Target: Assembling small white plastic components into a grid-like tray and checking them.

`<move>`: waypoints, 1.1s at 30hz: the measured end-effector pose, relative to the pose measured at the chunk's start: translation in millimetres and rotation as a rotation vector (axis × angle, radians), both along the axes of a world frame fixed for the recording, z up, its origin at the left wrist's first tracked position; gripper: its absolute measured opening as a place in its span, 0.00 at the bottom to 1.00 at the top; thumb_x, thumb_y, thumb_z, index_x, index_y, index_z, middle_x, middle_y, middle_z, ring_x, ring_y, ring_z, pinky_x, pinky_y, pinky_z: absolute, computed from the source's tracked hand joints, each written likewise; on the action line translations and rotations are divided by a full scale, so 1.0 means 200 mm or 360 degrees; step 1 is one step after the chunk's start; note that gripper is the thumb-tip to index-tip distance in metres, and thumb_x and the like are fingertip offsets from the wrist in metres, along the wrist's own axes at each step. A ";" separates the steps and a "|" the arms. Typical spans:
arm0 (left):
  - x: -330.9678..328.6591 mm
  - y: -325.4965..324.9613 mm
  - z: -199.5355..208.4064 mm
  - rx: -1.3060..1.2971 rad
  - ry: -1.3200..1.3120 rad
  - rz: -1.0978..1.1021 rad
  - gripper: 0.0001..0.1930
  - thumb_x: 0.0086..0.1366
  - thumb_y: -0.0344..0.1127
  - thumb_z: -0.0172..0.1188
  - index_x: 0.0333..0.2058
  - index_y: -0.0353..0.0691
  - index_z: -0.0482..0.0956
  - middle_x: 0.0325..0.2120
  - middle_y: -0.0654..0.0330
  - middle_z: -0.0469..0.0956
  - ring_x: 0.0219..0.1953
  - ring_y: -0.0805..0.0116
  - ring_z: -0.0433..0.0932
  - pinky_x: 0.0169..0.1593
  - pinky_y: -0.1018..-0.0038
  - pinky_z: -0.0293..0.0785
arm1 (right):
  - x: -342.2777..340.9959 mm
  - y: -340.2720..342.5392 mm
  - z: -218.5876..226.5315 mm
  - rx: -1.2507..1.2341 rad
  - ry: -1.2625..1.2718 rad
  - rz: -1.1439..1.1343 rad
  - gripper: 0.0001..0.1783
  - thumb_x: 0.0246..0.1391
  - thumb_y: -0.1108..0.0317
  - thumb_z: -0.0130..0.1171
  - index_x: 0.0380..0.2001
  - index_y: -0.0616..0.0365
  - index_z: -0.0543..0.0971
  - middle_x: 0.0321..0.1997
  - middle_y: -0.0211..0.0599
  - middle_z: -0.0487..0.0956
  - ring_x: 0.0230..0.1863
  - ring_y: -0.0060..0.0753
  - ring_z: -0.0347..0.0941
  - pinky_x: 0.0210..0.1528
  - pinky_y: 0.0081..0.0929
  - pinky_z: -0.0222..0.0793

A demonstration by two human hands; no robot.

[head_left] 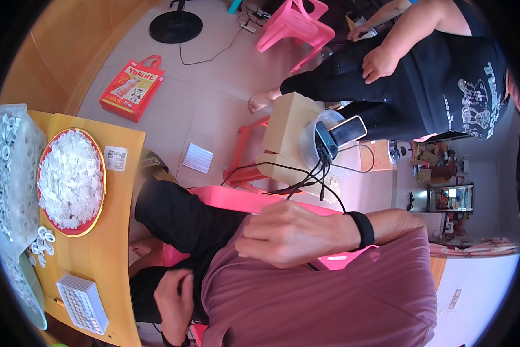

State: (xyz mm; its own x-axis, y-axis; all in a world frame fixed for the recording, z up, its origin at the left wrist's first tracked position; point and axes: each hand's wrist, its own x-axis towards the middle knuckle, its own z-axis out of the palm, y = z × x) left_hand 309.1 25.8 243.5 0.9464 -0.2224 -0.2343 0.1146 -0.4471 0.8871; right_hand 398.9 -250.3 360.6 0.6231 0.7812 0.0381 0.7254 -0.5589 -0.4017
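Observation:
My right hand point(292, 234), a black band at its wrist, hovers before my maroon shirt with its fingers curled in; nothing shows in it. Lower in the view my left hand point(176, 301) rests on my dark trousers, empty, its thumb apart from the bent fingers. A wooden table point(116, 231) stands at the left edge. On it a red, gold-rimmed dish point(104, 179) is heaped with whitish translucent pieces point(72, 179). Beside the dish are a clear bin point(31, 173) of white ring-shaped parts, several loose rings point(42, 246), a pale green tray point(37, 309) and stacked white trays point(83, 303).
A person in black point(387, 87) stands at the upper right. Near them are a pink chair point(297, 29), a red stool point(242, 144) and a cardboard box point(289, 127) with phones point(349, 130) and cables. A red bag point(131, 89) and a white tray point(198, 158) lie on the floor.

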 end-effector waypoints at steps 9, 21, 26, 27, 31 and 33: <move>0.33 -0.66 -0.13 -0.1039 0.0450 -0.1164 0.21 0.69 0.40 0.58 0.56 0.36 0.74 0.46 0.47 0.79 0.43 0.56 0.81 0.49 0.69 0.75 | 0.34 -0.13 0.38 0.0994 0.0351 -0.1330 0.09 0.57 0.69 0.66 0.34 0.65 0.83 0.22 0.27 0.79 0.19 0.12 0.70 0.21 0.16 0.64; 0.25 -0.95 -0.10 -0.0814 -0.0213 -0.1689 0.29 0.70 0.47 0.55 0.64 0.41 0.66 0.51 0.43 0.77 0.48 0.49 0.80 0.54 0.61 0.73 | 1.26 0.47 0.17 0.1262 0.0414 -0.0677 0.12 0.53 0.64 0.67 0.30 0.64 0.84 0.19 0.34 0.80 0.19 0.20 0.74 0.24 0.22 0.70; 0.30 -0.72 -0.08 -0.0544 -0.0270 -0.1666 0.24 0.68 0.42 0.58 0.60 0.42 0.70 0.46 0.47 0.81 0.46 0.51 0.81 0.52 0.61 0.76 | 1.32 0.34 -0.24 -0.0437 -0.0053 -0.0211 0.14 0.50 0.58 0.63 0.34 0.55 0.84 0.31 0.48 0.83 0.36 0.48 0.81 0.39 0.42 0.76; 0.30 -0.62 -0.04 -0.0664 -0.0096 -0.1410 0.23 0.68 0.40 0.59 0.60 0.41 0.71 0.45 0.49 0.81 0.45 0.55 0.82 0.52 0.63 0.75 | 1.30 0.22 -0.35 -0.0714 -0.0041 -0.0213 0.13 0.47 0.62 0.58 0.29 0.59 0.84 0.31 0.49 0.83 0.37 0.52 0.81 0.40 0.45 0.77; 0.24 -0.31 -0.08 -0.0720 0.0318 -0.0642 0.21 0.66 0.32 0.61 0.57 0.38 0.73 0.43 0.52 0.82 0.43 0.64 0.82 0.48 0.69 0.78 | 1.19 -0.41 -0.77 -0.1449 0.0639 -0.0198 0.13 0.48 0.62 0.58 0.30 0.60 0.84 0.29 0.48 0.83 0.32 0.48 0.77 0.33 0.48 0.71; 0.18 -0.16 -0.12 -0.0724 0.0326 -0.0434 0.21 0.66 0.30 0.61 0.57 0.37 0.73 0.44 0.53 0.82 0.43 0.66 0.81 0.49 0.70 0.77 | 1.09 -0.62 -0.94 -0.1758 0.0935 -0.0035 0.18 0.51 0.56 0.59 0.32 0.61 0.85 0.33 0.49 0.84 0.35 0.50 0.78 0.41 0.50 0.71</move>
State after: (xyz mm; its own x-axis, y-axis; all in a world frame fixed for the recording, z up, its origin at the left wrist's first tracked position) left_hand 345.1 -7.1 218.6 0.7858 -0.5740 -0.2304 0.2386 -0.0625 0.9691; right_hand 617.3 -373.3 173.4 0.3370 0.2077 -0.9183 0.5817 -0.8129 0.0296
